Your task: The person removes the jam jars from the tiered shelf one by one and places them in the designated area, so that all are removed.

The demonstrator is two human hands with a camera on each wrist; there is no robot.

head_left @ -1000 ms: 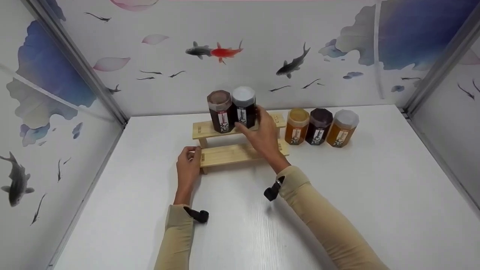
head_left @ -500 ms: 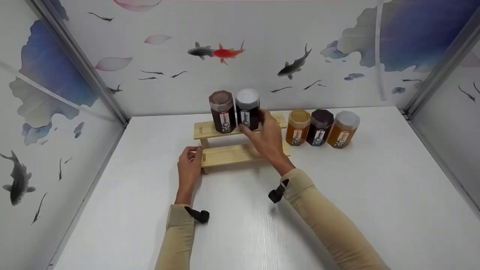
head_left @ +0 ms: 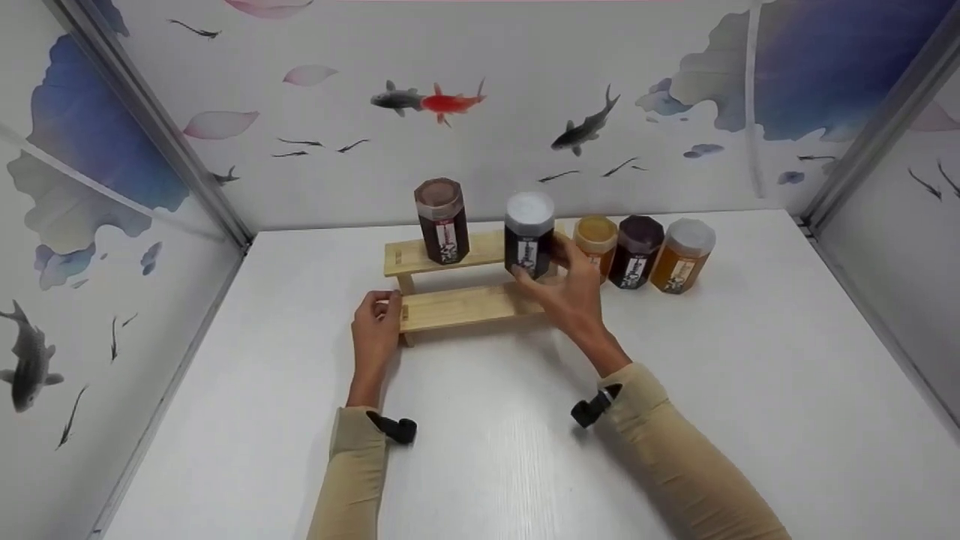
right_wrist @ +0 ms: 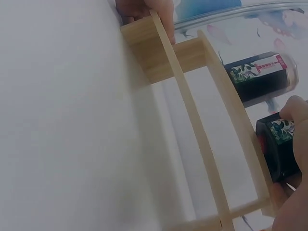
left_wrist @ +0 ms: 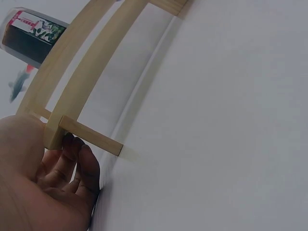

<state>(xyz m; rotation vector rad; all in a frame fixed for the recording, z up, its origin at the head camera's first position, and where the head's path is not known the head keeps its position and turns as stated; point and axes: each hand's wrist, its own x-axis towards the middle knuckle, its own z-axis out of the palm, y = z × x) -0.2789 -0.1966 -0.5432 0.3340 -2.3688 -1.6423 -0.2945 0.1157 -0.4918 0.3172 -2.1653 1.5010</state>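
My right hand [head_left: 574,300] grips a dark octagonal jar [head_left: 527,236] with a whitish lid and a label. It holds the jar upright, apparently raised just in front of the upper shelf of a two-step wooden rack [head_left: 465,307]. In the right wrist view, that dark jar [right_wrist: 276,144] shows close by the upper shelf, with the thumb along its side. My left hand [head_left: 375,328] pinches the left end of the lower shelf; its fingers [left_wrist: 86,166] curl beneath the board in the left wrist view. Another dark jar [head_left: 442,225] with a brownish lid stands on the upper shelf.
Right of the rack stand an amber jar [head_left: 596,232], a dark jar [head_left: 636,251] and a second amber jar [head_left: 682,255] with a whitish lid, in a row. They rest on a white table [head_left: 480,450] enclosed by printed panels.
My right hand has carried the white-lidded jar rightward and toward me, away from the brown-lidded jar. A gap now separates the two. The left hand stays at the rack's end.
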